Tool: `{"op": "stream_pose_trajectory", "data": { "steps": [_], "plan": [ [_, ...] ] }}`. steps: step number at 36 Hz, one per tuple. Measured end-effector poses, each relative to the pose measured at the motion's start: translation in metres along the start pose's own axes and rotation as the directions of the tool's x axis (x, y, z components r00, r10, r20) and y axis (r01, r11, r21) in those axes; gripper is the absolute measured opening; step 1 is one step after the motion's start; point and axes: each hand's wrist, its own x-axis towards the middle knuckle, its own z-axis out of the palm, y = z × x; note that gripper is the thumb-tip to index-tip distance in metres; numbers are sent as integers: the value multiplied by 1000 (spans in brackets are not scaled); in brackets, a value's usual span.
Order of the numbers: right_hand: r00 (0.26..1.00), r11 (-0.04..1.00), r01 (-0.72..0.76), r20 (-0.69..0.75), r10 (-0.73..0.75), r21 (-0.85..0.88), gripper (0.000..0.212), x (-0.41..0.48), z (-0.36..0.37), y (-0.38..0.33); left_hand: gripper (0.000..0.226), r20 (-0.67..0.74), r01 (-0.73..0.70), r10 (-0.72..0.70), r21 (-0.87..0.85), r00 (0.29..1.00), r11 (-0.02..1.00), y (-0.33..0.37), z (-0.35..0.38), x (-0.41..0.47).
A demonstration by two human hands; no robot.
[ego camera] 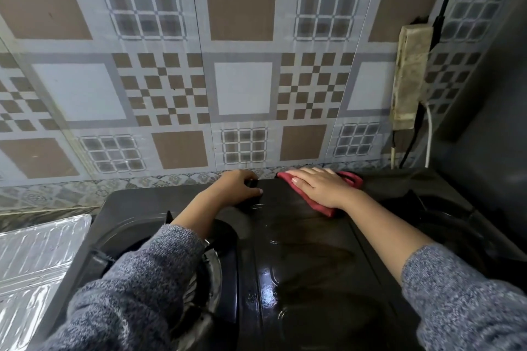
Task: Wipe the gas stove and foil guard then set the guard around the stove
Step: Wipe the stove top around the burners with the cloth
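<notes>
A black gas stove [299,265] fills the lower middle, its glossy top wet and shining. My right hand [319,185] lies flat on a red cloth [325,208] at the stove's back edge, fingers straight. My left hand [236,185] curls over the back edge of the stove just left of the cloth. The left burner [199,265] is partly hidden under my left sleeve. A silver foil guard [37,259] lies flat on the counter left of the stove.
A tiled wall [242,80] rises right behind the stove. A grimy power strip [407,77] with cables hangs on the wall at the right. A dark surface [484,122] stands at the far right.
</notes>
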Motion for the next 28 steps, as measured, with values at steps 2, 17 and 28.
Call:
{"op": "stream_pose_trajectory", "data": {
  "steps": [2,17,28],
  "plan": [
    [1000,1000,-5,5,5,-4,49,-1,0,6,47,5,2,-2,1,1000,1000,4,2,2],
    [996,1000,6,91,-4,-20,52,-4,-7,58,50,58,4,-6,42,998,999,45,20,26],
    [988,999,-19,150,24,-38,53,-15,-20,102,48,83,-1,-3,49,997,999,76,37,45]
  ]
}}
